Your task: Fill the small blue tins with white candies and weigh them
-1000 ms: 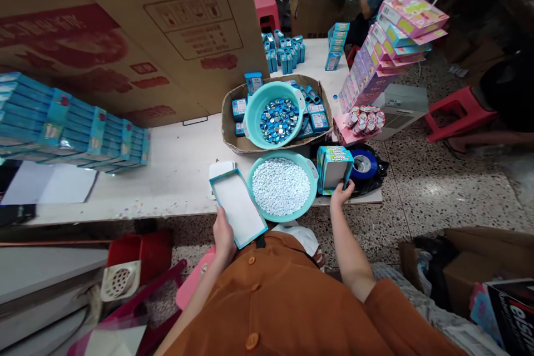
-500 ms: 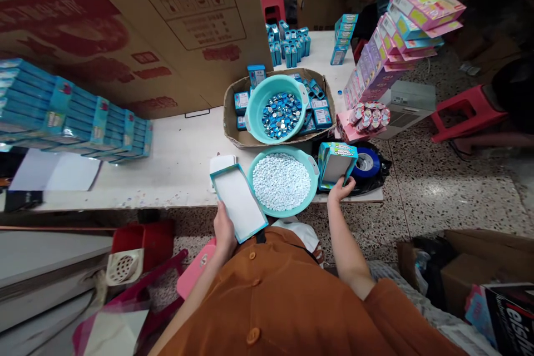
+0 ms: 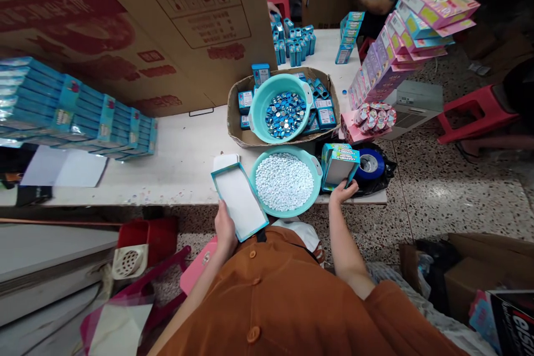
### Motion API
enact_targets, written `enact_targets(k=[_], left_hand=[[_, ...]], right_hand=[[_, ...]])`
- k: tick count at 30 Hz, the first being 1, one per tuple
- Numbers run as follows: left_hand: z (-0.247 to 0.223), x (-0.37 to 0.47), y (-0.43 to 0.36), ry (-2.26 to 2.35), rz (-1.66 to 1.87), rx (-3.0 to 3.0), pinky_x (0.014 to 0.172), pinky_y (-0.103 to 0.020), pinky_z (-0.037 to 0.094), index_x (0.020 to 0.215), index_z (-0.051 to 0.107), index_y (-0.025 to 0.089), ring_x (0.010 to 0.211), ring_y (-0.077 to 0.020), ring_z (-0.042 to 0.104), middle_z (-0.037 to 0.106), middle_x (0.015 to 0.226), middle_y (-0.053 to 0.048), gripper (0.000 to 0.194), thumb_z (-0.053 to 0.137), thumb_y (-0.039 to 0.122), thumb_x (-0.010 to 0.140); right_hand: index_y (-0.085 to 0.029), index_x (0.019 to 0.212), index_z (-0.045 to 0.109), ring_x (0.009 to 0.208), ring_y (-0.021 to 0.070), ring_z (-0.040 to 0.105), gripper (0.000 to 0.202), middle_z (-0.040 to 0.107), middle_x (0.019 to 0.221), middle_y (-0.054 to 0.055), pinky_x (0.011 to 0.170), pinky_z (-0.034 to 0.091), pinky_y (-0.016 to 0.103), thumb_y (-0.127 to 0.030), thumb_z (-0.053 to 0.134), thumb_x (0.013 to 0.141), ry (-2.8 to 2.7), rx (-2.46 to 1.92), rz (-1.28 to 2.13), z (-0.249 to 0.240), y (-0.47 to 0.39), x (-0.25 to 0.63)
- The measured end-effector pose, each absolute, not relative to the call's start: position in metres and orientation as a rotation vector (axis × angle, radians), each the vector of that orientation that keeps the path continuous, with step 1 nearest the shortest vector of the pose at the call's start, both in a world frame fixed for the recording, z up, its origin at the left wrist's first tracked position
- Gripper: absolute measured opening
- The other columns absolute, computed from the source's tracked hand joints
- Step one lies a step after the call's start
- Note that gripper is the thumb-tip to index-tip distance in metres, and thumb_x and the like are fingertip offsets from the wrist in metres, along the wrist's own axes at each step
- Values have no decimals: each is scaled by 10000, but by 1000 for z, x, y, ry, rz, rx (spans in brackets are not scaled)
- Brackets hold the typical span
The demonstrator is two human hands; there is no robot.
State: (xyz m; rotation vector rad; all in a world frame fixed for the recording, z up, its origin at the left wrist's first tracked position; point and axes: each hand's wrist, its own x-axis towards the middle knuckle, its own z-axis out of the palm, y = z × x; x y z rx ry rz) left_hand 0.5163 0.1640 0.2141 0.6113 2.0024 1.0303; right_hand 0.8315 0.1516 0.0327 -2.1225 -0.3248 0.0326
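My left hand [image 3: 225, 227] grips the near left edge of a shallow blue-rimmed box [image 3: 241, 201]. It is tilted, its bare white inside facing up. Right of it sits a turquoise basin [image 3: 319, 194] full of small white candies [image 3: 284, 182]. My right hand [image 3: 342, 191] has its fingers closed on the lower edge of a blue cardboard box [image 3: 341, 169], the front one of several nested together. Some of those fingertips are hidden. Behind the candies, a second turquoise basin [image 3: 257, 107] holds loose blue and silver pieces [image 3: 285, 115].
A cut-down carton [image 3: 234, 132] with small blue boxes supports the rear basin. Blue tape [image 3: 371, 164] lies at the right edge. Pink boxes [image 3: 381, 61] stack up behind it; blue boxes [image 3: 70, 108] stand left beside a big carton [image 3: 175, 39]. A co-worker's arm [image 3: 377, 3] is at the back.
The view has shifted slightly, moving the table things a little to the right. My right fingers sit slightly lower on the nested boxes. My left hand keeps its hold on the shallow box.
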Motion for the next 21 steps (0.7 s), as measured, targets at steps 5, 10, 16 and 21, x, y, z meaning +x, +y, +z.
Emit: enact_targets(k=[5,10,16,21], left_hand=[[217,515,167,1978,1053,517,802,-305,540,1116,611,94,983,-221,640,628,1164,-144,547,423,541,863],[220,515,168,1991,1029,549,851,-315,525,1101,617,87,999,-220,635,632,1159,-147,547,418,540,867],[212,511,167,1925,1098,548,924,-328,492,1138,601,122,1065,-208,608,606,1217,-122,518,417,527,875],[204,502,164,1890,1180,499,950,-332,475,1116,613,117,1066,-205,610,641,1153,-129,512,438,529,866]], right_hand=[[-141,1042,459,1070,267,493,306,508,1066,182,937,382,396,-367,352,867,-343,-2112,39,24,148,830],[-141,1138,399,1099,258,499,438,513,1139,172,948,393,401,-410,476,801,-328,-2063,117,15,138,822],[-135,1249,350,1140,254,488,648,486,1211,172,966,402,398,-462,572,735,-362,-2036,155,14,134,822],[-141,1242,355,1010,246,549,690,507,1138,172,882,461,417,-524,589,718,-340,-2035,101,21,116,823]])
